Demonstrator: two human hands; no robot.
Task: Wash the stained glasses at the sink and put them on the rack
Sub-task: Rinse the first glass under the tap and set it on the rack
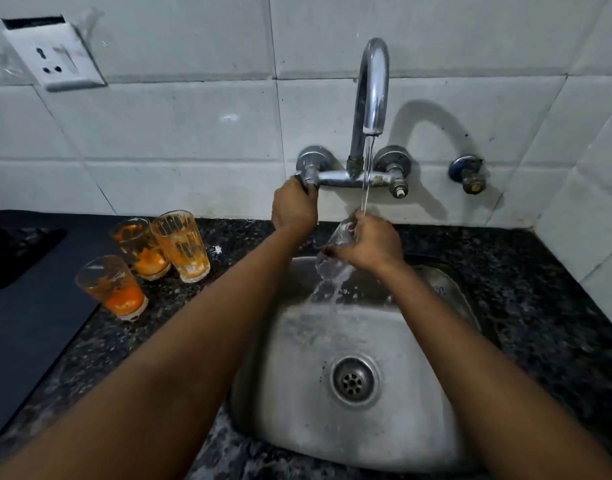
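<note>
Head view: right hand [370,242] grips a clear, tilted glass [334,252] under running water; left hand [293,206] grips the tap handle [306,174]

Stained glasses [143,258]: three; clear glass [334,251]: one; hands [294,207]: two

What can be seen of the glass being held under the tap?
The glass is clear and looks free of orange stain. The right hand grips it over the sink, tilted with its mouth down and leftward. The water stream lands at the hand and runs out of its mouth. The fingers hide its base.
</note>
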